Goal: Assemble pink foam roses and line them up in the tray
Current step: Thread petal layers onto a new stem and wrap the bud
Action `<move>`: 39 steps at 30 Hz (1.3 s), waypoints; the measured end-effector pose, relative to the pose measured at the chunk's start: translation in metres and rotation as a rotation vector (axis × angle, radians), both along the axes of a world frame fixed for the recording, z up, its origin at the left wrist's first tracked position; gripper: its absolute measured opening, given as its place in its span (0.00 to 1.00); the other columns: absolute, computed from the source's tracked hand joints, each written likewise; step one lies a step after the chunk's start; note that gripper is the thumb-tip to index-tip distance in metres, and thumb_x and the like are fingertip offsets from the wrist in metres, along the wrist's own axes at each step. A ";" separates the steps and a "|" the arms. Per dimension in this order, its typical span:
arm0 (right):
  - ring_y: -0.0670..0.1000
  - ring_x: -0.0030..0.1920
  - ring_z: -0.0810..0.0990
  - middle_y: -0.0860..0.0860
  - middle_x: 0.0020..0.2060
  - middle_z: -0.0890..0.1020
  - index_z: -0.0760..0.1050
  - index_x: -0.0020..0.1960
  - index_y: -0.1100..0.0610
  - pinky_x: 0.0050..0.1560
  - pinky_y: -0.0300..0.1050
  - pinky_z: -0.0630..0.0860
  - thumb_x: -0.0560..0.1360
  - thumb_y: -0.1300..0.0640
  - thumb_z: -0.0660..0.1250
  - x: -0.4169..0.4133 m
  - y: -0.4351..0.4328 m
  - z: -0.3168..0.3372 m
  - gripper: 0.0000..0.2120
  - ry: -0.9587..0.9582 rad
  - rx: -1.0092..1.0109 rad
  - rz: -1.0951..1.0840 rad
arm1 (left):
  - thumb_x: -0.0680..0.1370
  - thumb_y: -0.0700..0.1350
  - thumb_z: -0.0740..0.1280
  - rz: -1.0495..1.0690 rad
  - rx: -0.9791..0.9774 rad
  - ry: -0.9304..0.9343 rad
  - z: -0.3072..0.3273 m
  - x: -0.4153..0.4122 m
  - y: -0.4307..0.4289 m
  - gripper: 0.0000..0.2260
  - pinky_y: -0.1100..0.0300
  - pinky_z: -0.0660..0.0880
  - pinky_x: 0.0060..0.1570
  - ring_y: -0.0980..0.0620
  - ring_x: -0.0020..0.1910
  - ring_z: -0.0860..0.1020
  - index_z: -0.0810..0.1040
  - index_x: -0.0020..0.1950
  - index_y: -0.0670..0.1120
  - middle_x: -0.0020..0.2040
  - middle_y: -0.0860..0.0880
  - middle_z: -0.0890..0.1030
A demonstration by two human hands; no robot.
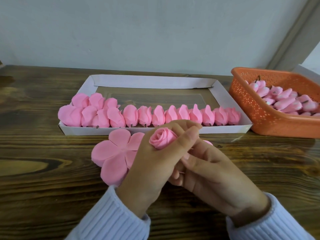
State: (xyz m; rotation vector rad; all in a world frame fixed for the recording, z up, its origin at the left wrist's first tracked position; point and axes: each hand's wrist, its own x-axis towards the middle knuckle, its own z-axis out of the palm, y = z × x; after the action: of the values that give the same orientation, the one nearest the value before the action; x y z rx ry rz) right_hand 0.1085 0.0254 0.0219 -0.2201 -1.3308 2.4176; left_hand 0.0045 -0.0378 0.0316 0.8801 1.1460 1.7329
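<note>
Ribbed pale-blue sleeves [110,220] entered from the bottom edge, both wrists raised above a dark, strongly grained wooden table [43,170]. The left hand [152,163] grasped a rolled pink rose bud [162,138] between its thumb and curled fingers, with the spiral top of the bud turned up toward the camera. The right hand [213,174] lay just beside and partly under it, fingers curled in toward the base of the bud; whether they gripped anything I cannot tell, since the left hand hid the tips.

Under the left hand, a flat pink five-lobed petal piece [112,153] lay on the table. Just beyond it sat a shallow white cardboard tray [155,130], its near side filled by a row of finished roses [181,115], doubled up and crowded at the left end. At the right, an orange perforated basket [256,115] touching the tray's corner held a heap of pink buds [285,101]. A plain pale wall [155,32] closed the view behind.
</note>
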 end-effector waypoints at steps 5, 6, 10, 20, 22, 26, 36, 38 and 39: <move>0.48 0.32 0.75 0.53 0.32 0.79 0.81 0.42 0.58 0.35 0.38 0.71 0.74 0.47 0.68 0.001 0.002 -0.001 0.13 -0.062 0.030 0.024 | 0.68 0.54 0.69 -0.099 0.073 0.017 0.001 0.001 -0.003 0.08 0.68 0.67 0.17 0.60 0.17 0.70 0.83 0.37 0.50 0.43 0.52 0.85; 0.48 0.32 0.76 0.54 0.33 0.79 0.81 0.42 0.57 0.35 0.38 0.72 0.74 0.47 0.68 0.001 0.001 -0.001 0.14 -0.063 0.037 0.023 | 0.68 0.55 0.68 -0.089 0.064 0.021 0.001 0.001 -0.003 0.12 0.68 0.67 0.17 0.60 0.17 0.71 0.83 0.37 0.47 0.40 0.52 0.85; 0.48 0.39 0.78 0.54 0.40 0.80 0.77 0.56 0.61 0.39 0.39 0.74 0.73 0.54 0.69 -0.002 -0.002 -0.003 0.14 -0.025 0.070 -0.026 | 0.66 0.59 0.67 0.041 0.036 0.009 0.001 -0.001 0.000 0.20 0.69 0.65 0.18 0.58 0.24 0.76 0.79 0.40 0.40 0.38 0.51 0.84; 0.50 0.37 0.76 0.54 0.38 0.80 0.81 0.49 0.56 0.38 0.43 0.72 0.72 0.52 0.65 -0.001 -0.002 -0.003 0.11 -0.032 0.127 -0.093 | 0.67 0.57 0.68 -0.027 0.054 0.032 0.000 -0.002 0.001 0.17 0.66 0.67 0.20 0.57 0.27 0.78 0.81 0.36 0.42 0.43 0.50 0.85; 0.56 0.39 0.72 0.58 0.43 0.78 0.76 0.58 0.62 0.40 0.51 0.68 0.71 0.54 0.68 -0.002 -0.001 -0.006 0.18 -0.065 0.211 -0.155 | 0.66 0.58 0.68 0.003 0.020 0.023 -0.002 -0.004 0.003 0.22 0.65 0.68 0.21 0.53 0.31 0.78 0.79 0.41 0.38 0.40 0.51 0.83; 0.57 0.38 0.74 0.59 0.40 0.79 0.79 0.53 0.61 0.42 0.50 0.72 0.70 0.48 0.74 -0.001 0.003 -0.007 0.20 -0.036 0.181 -0.139 | 0.67 0.55 0.69 -0.039 0.056 0.016 -0.003 -0.001 0.002 0.19 0.67 0.65 0.19 0.59 0.23 0.74 0.79 0.41 0.39 0.38 0.52 0.83; 0.40 0.43 0.81 0.49 0.45 0.84 0.75 0.59 0.61 0.40 0.30 0.75 0.76 0.65 0.64 -0.001 -0.006 0.002 0.12 -0.040 0.530 -0.293 | 0.64 0.58 0.70 0.063 0.033 0.039 -0.005 -0.004 0.005 0.18 0.51 0.79 0.40 0.45 0.45 0.83 0.81 0.41 0.44 0.44 0.48 0.85; 0.47 0.40 0.81 0.54 0.46 0.84 0.77 0.56 0.58 0.39 0.37 0.77 0.75 0.62 0.65 -0.001 -0.006 0.001 0.11 -0.100 0.688 -0.393 | 0.65 0.58 0.70 0.083 0.034 0.023 -0.007 -0.004 0.006 0.20 0.40 0.78 0.51 0.42 0.51 0.82 0.79 0.40 0.41 0.47 0.48 0.84; 0.50 0.39 0.81 0.54 0.44 0.84 0.78 0.54 0.57 0.39 0.40 0.77 0.74 0.60 0.66 -0.001 -0.005 0.002 0.09 -0.126 0.750 -0.429 | 0.65 0.57 0.69 0.083 0.044 0.014 -0.007 -0.003 0.006 0.20 0.36 0.75 0.54 0.43 0.54 0.82 0.78 0.39 0.40 0.48 0.49 0.84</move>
State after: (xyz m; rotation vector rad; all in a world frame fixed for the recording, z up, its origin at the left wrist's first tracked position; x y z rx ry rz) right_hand 0.1077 0.0200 0.0238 -0.3993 -1.9074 1.4601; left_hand 0.0017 -0.0318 0.0249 0.8836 1.1727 1.8277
